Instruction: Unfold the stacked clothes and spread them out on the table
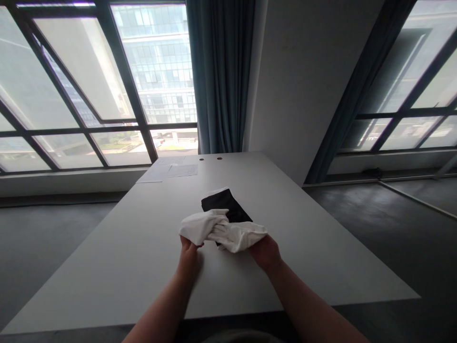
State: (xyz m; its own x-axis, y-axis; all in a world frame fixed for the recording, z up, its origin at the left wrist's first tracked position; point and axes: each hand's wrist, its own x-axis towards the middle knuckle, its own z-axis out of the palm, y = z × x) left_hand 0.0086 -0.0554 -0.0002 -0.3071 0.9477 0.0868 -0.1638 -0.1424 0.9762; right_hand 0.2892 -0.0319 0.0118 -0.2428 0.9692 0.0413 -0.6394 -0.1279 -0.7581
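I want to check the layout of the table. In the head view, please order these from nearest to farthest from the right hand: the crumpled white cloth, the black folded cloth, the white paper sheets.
1. Crumpled white cloth: held by the right hand, at its fingertips.
2. Black folded cloth: just behind the white one, mid-table.
3. White paper sheets: far end of the table, to the left, near the window.

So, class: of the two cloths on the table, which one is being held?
The white cloth, gripped by the left hand and right hand; the black cloth lies flat behind it.
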